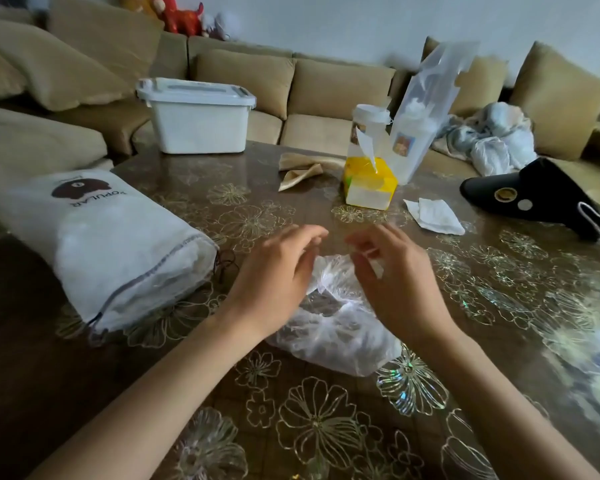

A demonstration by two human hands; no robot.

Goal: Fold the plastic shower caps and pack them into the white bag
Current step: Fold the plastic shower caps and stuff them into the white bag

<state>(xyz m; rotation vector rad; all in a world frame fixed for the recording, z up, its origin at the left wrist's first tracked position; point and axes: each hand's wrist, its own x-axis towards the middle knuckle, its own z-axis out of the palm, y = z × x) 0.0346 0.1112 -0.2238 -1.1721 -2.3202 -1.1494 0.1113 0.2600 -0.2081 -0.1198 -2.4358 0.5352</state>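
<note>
The clear shower cap (340,327) lay on the table (499,289) under both hands, its gathered top rising between the fingertips. The right hand (406,289) pinched the cap's white rim with thumb and forefinger. The left hand (274,282) had its fingers curved just beside the plastic; blur hid any grip. The cap's long axis ran from the fingers toward the person. The white bag (118,258) lay just left, mouth facing the left wrist. 1 yellow tissue box (369,188) stood well beyond.
</note>
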